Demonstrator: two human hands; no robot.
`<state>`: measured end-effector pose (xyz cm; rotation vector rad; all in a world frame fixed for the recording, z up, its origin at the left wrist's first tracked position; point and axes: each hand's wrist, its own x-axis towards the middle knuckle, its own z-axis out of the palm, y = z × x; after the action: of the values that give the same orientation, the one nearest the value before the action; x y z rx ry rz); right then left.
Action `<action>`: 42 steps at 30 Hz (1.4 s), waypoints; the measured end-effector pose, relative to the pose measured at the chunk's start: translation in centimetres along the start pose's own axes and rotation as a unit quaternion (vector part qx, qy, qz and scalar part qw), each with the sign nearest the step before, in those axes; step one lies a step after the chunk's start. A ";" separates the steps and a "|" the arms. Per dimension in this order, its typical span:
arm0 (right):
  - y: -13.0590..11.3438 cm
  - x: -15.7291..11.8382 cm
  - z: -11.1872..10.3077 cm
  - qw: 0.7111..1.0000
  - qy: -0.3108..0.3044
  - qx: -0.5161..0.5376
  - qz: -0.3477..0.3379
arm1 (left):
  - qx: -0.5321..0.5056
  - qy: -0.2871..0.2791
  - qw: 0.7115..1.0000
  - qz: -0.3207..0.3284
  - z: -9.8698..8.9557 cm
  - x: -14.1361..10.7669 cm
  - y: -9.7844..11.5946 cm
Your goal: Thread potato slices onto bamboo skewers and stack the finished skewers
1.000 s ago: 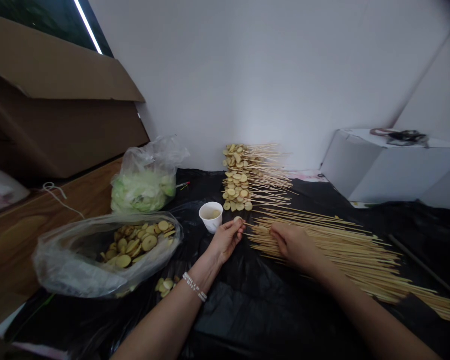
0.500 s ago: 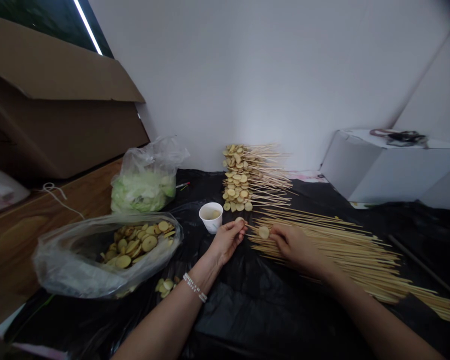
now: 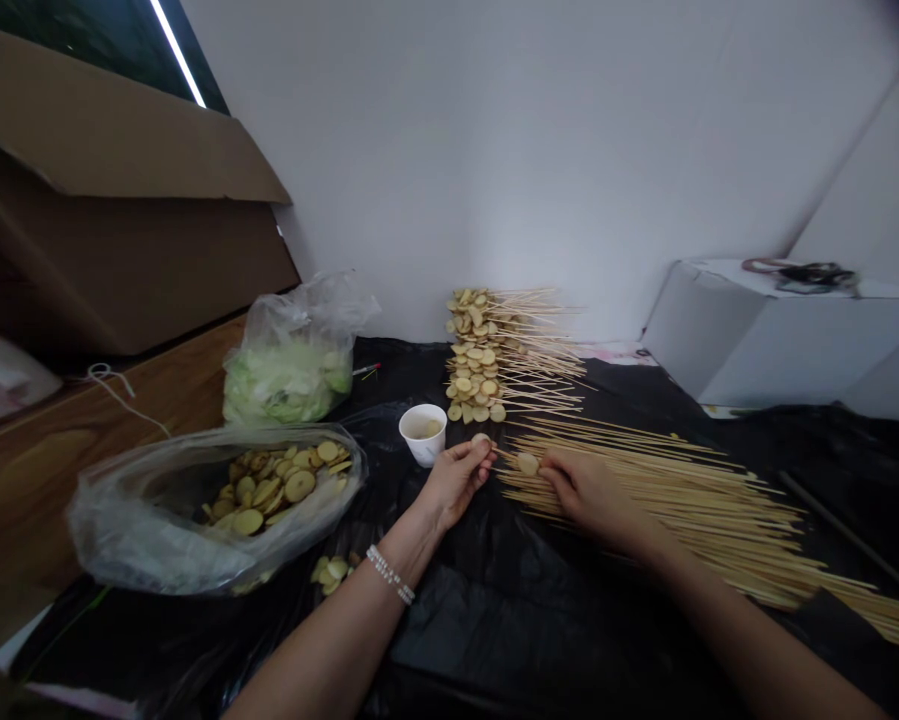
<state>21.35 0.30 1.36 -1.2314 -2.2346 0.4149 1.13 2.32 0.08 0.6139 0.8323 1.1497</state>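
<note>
In the head view my left hand pinches a round potato slice between thumb and fingers. Facing it, my right hand is closed around a thin wooden skewer, most of which is hidden by the hand. Another potato slice sits on that skewer, just in front of my right fingertips. The skewer's tip points left and reaches the slice in my left hand; whether it has pierced it I cannot tell. Under and beyond my right hand lies a wide spread of bare skewers.
A white cup stands left of my hands. Farther left are an open plastic bag of potato slices and a bag of pale green leaves. Loaded skewers are stacked by the wall. Loose slices lie beside my left forearm.
Both hands stay nearly where they were. The slice on the skewer near my right hand has turned a little and looks narrower.
</note>
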 end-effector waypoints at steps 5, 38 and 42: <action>0.0 0.1 0.0 0.998 -0.009 0.049 0.031 | 0.007 -0.019 1.000 0.004 -0.1 0.0 0.2; -1.2 0.1 -0.1 0.989 -0.014 0.131 0.062 | 0.104 -0.038 0.994 0.005 1.0 -1.2 -0.9; -1.4 0.2 -0.3 0.995 0.016 0.089 0.040 | 0.116 -0.032 0.993 0.010 1.1 -1.2 -0.6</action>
<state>20.50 -0.30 2.39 -1.2261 -2.0783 0.6073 2.21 1.01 0.52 0.8479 0.9145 1.0530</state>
